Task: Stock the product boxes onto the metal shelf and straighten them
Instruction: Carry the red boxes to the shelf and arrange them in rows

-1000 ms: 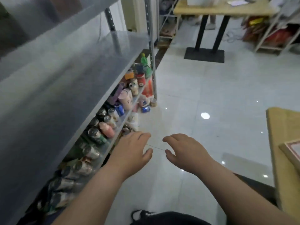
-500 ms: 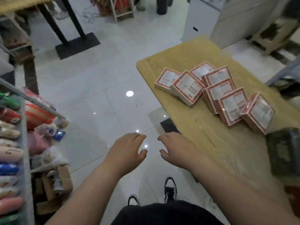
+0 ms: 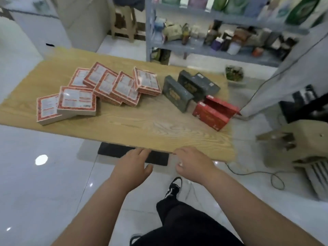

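Observation:
Several red-and-white product boxes (image 3: 113,87) lie in a loose heap on the left half of a wooden table (image 3: 142,126). Three dark grey boxes (image 3: 188,87) lean together to their right, with two red boxes (image 3: 214,112) at the table's right edge. My left hand (image 3: 132,165) and my right hand (image 3: 193,165) hover side by side just short of the table's near edge, fingers relaxed, holding nothing.
A grey metal shelf (image 3: 213,48) stocked with bottles and packets stands behind the table. Cardboard boxes (image 3: 298,144) and a cable (image 3: 266,174) lie on the floor at the right. A white cabinet (image 3: 30,32) is at the far left.
The view has swung right, away from the metal shelf with cans, and now faces the wooden table. Both empty hands kept their pose and now reach the table's near edge.

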A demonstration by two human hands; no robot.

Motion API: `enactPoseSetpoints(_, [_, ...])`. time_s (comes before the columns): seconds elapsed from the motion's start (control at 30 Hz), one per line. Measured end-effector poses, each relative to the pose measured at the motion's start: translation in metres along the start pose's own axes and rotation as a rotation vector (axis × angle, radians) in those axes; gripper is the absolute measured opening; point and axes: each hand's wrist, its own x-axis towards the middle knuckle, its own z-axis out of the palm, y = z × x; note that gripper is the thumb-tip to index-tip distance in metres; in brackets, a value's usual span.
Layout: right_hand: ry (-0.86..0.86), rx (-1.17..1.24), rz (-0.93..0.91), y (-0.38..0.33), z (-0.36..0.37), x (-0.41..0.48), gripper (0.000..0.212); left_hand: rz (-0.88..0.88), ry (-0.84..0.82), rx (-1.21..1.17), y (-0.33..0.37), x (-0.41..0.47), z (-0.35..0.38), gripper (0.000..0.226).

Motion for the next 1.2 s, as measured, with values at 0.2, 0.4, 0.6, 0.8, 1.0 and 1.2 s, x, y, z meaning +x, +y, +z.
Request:
enactPoseSetpoints(0.2, [0.096,0.120,0.215,0.078,-0.016,-0.026,0.050,0.173,-0.089,0.114,0.062,0.052,-0.001,0.061])
enactPoseSetpoints(0.4, [0.161,0.170,0.275,0.161,-0.039,-0.001,0.049,0.165,-0.089,0.172,0.109,0.119,-0.002,0.063])
enactPoseSetpoints(0.6, [0.278,0.215,0.236,0.246,-0.064,0.035,0.048,0.141,-0.094,0.219,0.162,0.192,0.006,0.065])
enactPoseSetpoints(0.8, [0.291,0.323,0.285,0.310,-0.078,0.059,0.060,0.079,-0.086,0.229,0.189,0.260,0.014,0.070])
enactPoseSetpoints(1.0, [0.245,0.541,0.415,0.345,-0.072,0.093,0.066,0.139,-0.109,0.394,0.198,0.321,0.032,0.065])
enactPoseSetpoints(1.2, [0.198,0.629,0.495,0.357,-0.063,0.118,0.054,0.236,-0.273,0.601,0.185,0.368,0.050,0.059])
